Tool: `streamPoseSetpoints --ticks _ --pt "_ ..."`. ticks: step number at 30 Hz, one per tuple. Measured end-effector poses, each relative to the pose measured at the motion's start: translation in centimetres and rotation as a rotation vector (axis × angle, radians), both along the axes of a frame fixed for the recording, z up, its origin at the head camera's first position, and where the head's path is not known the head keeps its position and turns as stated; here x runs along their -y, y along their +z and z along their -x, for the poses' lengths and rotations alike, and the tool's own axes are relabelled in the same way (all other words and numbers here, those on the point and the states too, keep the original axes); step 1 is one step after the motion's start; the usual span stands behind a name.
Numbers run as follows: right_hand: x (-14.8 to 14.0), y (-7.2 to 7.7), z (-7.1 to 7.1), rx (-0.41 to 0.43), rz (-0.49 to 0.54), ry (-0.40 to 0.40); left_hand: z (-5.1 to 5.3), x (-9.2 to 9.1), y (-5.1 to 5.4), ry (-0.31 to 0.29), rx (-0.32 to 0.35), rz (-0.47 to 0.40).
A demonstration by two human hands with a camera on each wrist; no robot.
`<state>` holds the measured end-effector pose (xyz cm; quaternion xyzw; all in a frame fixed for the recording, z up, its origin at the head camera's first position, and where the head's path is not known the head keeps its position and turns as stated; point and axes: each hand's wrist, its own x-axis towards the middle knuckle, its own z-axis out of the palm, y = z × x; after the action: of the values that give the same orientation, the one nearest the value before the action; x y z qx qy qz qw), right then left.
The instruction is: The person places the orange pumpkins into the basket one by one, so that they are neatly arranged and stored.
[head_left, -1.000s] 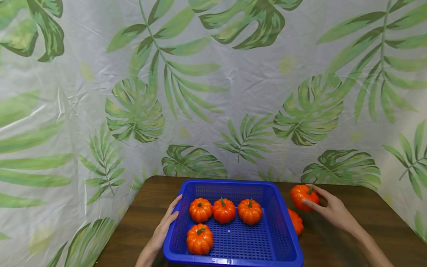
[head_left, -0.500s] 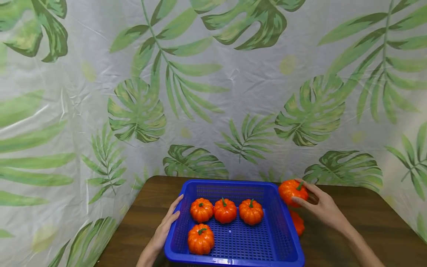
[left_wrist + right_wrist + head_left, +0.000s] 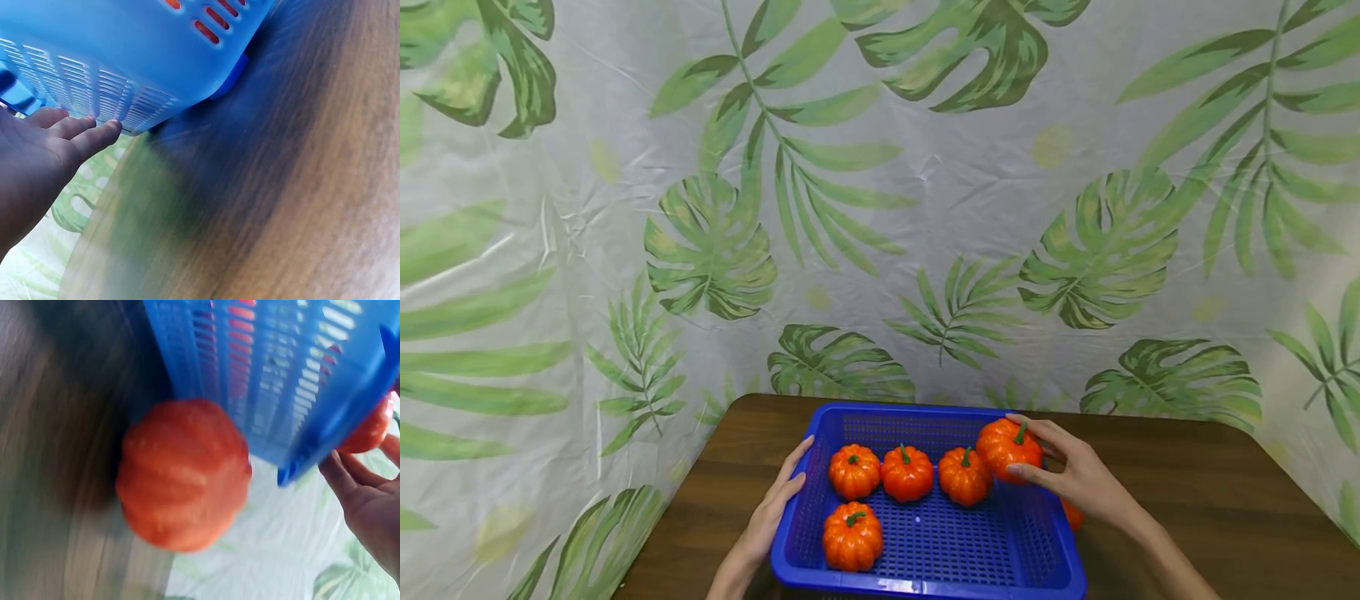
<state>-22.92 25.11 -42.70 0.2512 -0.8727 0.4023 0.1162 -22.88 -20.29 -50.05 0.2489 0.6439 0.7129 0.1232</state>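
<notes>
My right hand [image 3: 1078, 475] holds an orange toy pumpkin [image 3: 1007, 448] with a green stem, thumb on its near side and fingers at the back. The pumpkin is over the right part of a blue plastic basket [image 3: 925, 586]. Inside the basket, three pumpkins sit in a back row, the middle one [image 3: 907, 473] redder, and another pumpkin [image 3: 852, 536] lies at the front left. My left hand [image 3: 767, 512] rests against the basket's left side; in the left wrist view its fingers [image 3: 94, 139] touch the slotted wall, fairly straight.
One more pumpkin [image 3: 184, 478] sits on the brown wooden table [image 3: 1210, 492], outside the basket's right wall and mostly hidden by it in the head view. A leaf-patterned sheet [image 3: 958, 208] hangs behind the table.
My right hand has carried its pumpkin leftward, from beside the basket, across the right rim and over the inside. The left hand has stayed at the basket's left side.
</notes>
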Motion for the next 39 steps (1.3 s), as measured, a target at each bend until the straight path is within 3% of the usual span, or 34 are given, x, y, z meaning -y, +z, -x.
streamPoseSetpoints --ticks 9,15,22,25,31,39 --pt "2.9 -0.6 -0.2 -0.01 -0.034 0.147 0.0 0.0 0.0 0.006 0.013 0.004" --pt "4.5 -0.8 -0.5 0.074 -0.055 0.254 0.0 0.0 0.0 0.004 0.001 -0.005" --pt "6.5 -0.1 -0.8 0.159 -0.151 0.302 0.0 0.0 0.0 -0.004 -0.003 -0.007" --pt "7.2 -0.2 -0.7 0.201 -0.149 0.364 0.0 0.0 0.0 -0.007 -0.004 -0.007" --pt "8.2 -0.9 -0.2 0.209 -0.183 0.471 0.1 -0.1 0.1 -0.007 0.002 -0.005" --pt "8.8 -1.7 0.1 0.256 -0.202 0.541 0.0 -0.2 0.0 0.005 0.005 -0.003"
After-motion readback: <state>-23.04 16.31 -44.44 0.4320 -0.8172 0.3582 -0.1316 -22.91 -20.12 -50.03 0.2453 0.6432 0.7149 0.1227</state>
